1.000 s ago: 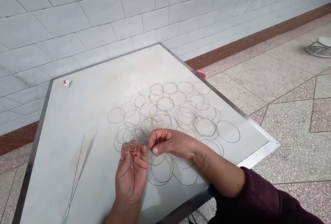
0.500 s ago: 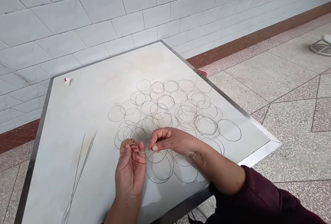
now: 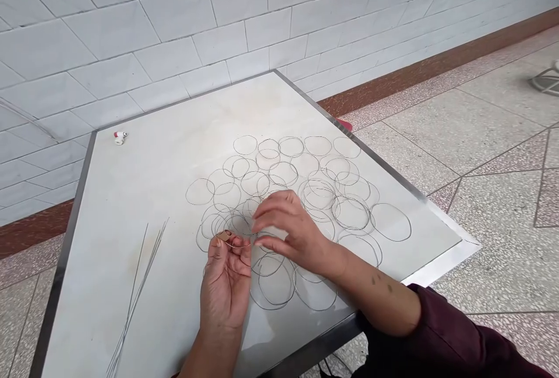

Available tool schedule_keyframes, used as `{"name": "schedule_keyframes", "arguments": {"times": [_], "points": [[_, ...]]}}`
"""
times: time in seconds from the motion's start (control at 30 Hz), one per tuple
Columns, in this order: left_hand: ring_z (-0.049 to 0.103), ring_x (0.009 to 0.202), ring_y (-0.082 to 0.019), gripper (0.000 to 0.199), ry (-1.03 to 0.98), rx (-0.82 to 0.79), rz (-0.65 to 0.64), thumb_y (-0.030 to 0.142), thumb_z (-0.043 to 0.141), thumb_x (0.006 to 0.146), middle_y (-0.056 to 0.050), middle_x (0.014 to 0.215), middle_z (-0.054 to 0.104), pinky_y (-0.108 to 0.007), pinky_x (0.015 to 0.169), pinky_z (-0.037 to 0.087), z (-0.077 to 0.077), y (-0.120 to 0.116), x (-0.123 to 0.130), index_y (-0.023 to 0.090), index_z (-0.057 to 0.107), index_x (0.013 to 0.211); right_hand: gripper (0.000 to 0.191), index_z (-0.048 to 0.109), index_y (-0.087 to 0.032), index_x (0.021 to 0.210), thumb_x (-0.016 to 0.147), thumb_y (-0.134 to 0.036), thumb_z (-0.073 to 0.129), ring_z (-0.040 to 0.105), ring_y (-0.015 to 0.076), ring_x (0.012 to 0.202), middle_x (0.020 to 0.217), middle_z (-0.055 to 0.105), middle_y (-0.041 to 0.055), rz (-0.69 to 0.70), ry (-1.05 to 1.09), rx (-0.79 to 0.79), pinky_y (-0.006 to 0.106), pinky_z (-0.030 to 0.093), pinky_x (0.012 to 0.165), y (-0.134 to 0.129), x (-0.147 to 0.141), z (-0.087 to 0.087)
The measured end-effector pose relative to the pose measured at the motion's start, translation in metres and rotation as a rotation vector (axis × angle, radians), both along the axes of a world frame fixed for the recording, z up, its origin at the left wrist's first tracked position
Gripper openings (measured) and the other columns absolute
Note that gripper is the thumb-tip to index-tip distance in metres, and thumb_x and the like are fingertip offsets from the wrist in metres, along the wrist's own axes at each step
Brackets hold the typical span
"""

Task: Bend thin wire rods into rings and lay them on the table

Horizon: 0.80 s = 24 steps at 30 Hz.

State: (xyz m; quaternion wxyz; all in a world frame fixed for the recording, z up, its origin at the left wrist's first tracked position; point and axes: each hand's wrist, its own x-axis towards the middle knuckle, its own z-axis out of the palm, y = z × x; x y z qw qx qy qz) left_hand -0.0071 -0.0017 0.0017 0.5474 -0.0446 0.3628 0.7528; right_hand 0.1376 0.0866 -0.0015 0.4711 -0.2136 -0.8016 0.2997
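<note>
My left hand [image 3: 227, 276], palm up near the table's front, pinches a small brown piece [image 3: 224, 236] between thumb and forefinger. A thin wire [image 3: 240, 245] runs from that piece across my left fingertips toward the right. Just right of it is my right hand [image 3: 292, 229], its fingers apart and curved, with nothing clearly held between them. Many thin wire rings [image 3: 276, 280] lie overlapping on the table beneath and beyond my hands. Several straight wires [image 3: 138, 296] lie in a loose bundle to the left of my left hand.
The white table [image 3: 174, 162] has a metal edge and stands against a tiled wall [image 3: 174, 23]. A small red and white object [image 3: 120, 138] lies near its far left corner. Part of a round-based stool [image 3: 545, 81] stands on the floor at the right.
My right hand has opened from its pinch on the wire, and its fingers have spread and lifted slightly. My left hand still pinches the brown piece. The view has shifted a little.
</note>
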Motion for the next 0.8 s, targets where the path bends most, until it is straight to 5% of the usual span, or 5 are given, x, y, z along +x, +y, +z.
{"name": "schedule_keyframes", "arguments": {"times": [0.13, 0.8], "points": [[0.064, 0.074, -0.010, 0.025, 0.020, 0.022, -0.034, 0.017, 0.089, 0.066, 0.001, 0.081, 0.064, -0.019, 0.070, 0.059, -0.001, 0.000, 0.001, 0.015, 0.068, 0.080, 0.012, 0.068, -0.024, 0.100, 0.100, -0.032, 0.059, 0.061, 0.0174, 0.097, 0.090, 0.072, 0.0005, 0.031, -0.073, 0.215, 0.036, 0.044, 0.094, -0.002, -0.004, -0.003], [0.064, 0.079, -0.011, 0.022, 0.052, 0.054, -0.111, 0.022, 0.091, 0.065, 0.000, 0.087, 0.069, -0.022, 0.073, 0.056, 0.001, 0.000, 0.006, 0.019, 0.071, 0.075, 0.011, 0.059, -0.018, 0.095, 0.102, -0.023, 0.052, 0.054, 0.0155, 0.086, 0.088, 0.066, 0.0025, 0.173, -0.232, 0.192, 0.033, 0.045, 0.088, -0.005, -0.004, -0.008]]}}
